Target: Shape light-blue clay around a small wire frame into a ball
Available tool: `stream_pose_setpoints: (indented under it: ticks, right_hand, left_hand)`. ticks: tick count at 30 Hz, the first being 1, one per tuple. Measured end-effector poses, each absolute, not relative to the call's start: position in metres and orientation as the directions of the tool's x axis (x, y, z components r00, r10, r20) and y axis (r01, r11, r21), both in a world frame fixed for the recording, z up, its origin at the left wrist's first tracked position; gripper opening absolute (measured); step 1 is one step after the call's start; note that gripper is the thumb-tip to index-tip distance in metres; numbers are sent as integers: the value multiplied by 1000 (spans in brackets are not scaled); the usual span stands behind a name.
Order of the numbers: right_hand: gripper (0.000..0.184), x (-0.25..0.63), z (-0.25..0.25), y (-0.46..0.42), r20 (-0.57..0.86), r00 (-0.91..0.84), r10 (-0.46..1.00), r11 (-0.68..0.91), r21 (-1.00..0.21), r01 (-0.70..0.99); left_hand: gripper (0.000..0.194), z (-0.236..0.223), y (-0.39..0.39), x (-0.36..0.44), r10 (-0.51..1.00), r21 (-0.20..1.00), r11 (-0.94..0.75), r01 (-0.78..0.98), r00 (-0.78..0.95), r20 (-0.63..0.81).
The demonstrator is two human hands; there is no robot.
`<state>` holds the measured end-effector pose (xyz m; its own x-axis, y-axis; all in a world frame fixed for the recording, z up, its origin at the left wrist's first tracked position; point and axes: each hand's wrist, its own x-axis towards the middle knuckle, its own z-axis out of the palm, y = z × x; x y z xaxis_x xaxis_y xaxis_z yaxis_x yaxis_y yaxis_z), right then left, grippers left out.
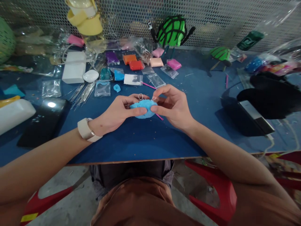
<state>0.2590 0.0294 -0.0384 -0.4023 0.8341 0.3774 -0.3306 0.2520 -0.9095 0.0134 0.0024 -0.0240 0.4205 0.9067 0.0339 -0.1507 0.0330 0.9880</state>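
Note:
Between both hands is a lump of light blue modelling clay [144, 113], held above the blue table. My left hand [122, 108] is closed on its left side, thumb pressed on the front. My right hand [172, 106] grips its right side with thumb in front and bent fingers behind. Thin wire loops [140, 96] stick up from the clay's top edge, some near my right fingertips. Part of a pink modelling tool [159, 117] shows below the clay on the right. Whether the right fingers also pinch the wire is hard to make out.
Behind the hands lie several clay packets, including a red one [136, 65] and a white one [133, 79]. Wires [82, 94] lie left, near a black phone [44, 122]. A green-and-black turtle-like figure [171, 31] stands at the back. A power bank [256, 117] is right.

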Motion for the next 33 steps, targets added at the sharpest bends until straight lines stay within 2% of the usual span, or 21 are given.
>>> stream_pose_setpoints:
  ticks: [11, 17, 26, 33]
  right_hand:
    - [46, 255, -36, 25, 388, -400, 831, 274, -909, -313]
    - [44, 257, -36, 24, 415, -399, 818, 341, -908, -244]
    - [47, 257, -32, 19, 499, -404, 767, 442, -867, -230]
    - [47, 255, -31, 18, 488, -378, 786, 453, -872, -185]
  left_hand:
    - [27, -29, 3, 12, 913, 996, 4, -89, 407, 33]
    - [24, -29, 3, 13, 918, 999, -23, -46, 395, 40]
    - [31, -29, 3, 12, 915, 992, -15, -129, 397, 66]
    - [29, -27, 2, 10, 903, 993, -20, -116, 423, 68]
